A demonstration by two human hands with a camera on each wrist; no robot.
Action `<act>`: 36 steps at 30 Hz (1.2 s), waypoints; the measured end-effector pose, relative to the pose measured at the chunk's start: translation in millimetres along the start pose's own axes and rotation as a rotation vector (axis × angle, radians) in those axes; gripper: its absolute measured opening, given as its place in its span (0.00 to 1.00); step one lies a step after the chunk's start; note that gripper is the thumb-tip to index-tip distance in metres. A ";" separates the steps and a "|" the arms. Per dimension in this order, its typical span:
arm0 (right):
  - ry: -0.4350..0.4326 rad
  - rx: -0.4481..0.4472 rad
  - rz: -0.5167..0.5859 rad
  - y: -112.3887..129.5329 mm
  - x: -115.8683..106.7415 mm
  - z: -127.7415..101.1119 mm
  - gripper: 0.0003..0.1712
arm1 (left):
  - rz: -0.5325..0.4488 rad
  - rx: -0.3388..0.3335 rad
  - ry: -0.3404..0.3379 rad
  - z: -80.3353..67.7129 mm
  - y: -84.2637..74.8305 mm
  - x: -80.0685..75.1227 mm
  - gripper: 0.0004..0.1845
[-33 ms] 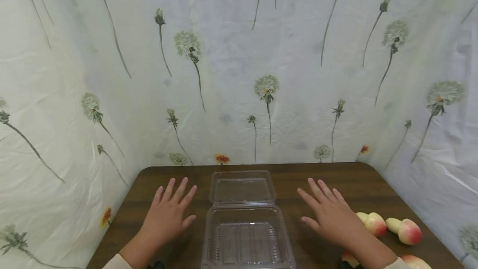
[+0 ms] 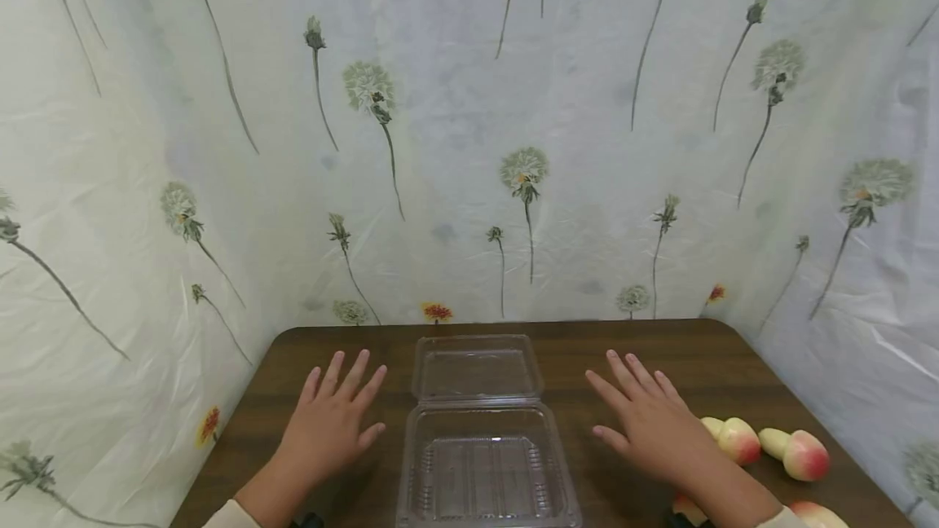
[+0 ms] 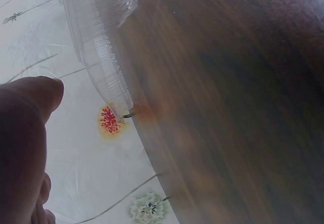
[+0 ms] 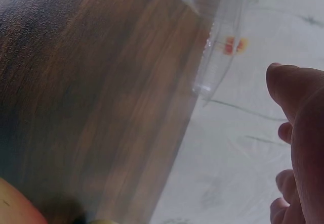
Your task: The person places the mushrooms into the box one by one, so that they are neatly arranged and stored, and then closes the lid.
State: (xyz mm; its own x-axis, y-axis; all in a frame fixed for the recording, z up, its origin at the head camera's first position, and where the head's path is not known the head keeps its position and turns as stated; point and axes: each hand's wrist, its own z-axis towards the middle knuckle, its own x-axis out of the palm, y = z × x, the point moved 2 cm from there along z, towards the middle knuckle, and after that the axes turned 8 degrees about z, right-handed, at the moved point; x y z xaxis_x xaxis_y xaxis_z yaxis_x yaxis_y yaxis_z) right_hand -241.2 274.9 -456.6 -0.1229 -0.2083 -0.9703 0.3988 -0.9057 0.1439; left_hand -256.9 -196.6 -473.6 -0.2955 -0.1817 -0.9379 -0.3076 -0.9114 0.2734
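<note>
Clear clamshell box (image 2: 480,446) sits lid-open at table (image 2: 572,349) centre, betw. both hands. Left hand (image 2: 330,422) at its 9 o'clock, right hand (image 2: 649,422) at 3, both flat w/ fingers spread, holding nothing. Peach-coloured fruits (image 2: 763,446) just beyond right hand, abt 3 o'clock.

Dark wooden table (image 2: 741,365), pale dandelion-printed cloth backdrop (image 2: 455,129) on three sides

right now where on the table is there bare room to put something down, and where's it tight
Bare wood shows on the table along the far edge, either side of the open clear container, beyond the fingertips of the left hand and right hand. A narrow strip also lies between each hand and the container. The near right corner is crowded with pale pink-blushed fruits.
</note>
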 end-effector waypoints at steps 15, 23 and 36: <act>-0.073 0.011 0.031 -11.6 3.2 -4.9 0.46 | -0.236 -0.044 0.018 -1.7 -4.1 2.8 0.42; -0.131 -0.014 0.163 -26.4 -8.4 -18.1 0.40 | -0.810 -0.180 0.007 -8.7 -19.2 10.1 0.35; -0.328 0.085 0.339 -83.3 -22.2 -63.1 0.30 | -1.361 -0.172 -0.053 -22.5 -55.5 44.8 0.23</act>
State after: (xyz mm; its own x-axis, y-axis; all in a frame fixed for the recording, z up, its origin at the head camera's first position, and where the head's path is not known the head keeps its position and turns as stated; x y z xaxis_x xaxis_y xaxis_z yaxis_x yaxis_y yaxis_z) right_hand -214.3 378.3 -459.3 -0.2842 -0.5902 -0.7556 0.3914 -0.7908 0.4705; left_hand -232.7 -162.5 -535.7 0.1115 0.8951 -0.4316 -0.2655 -0.3917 -0.8810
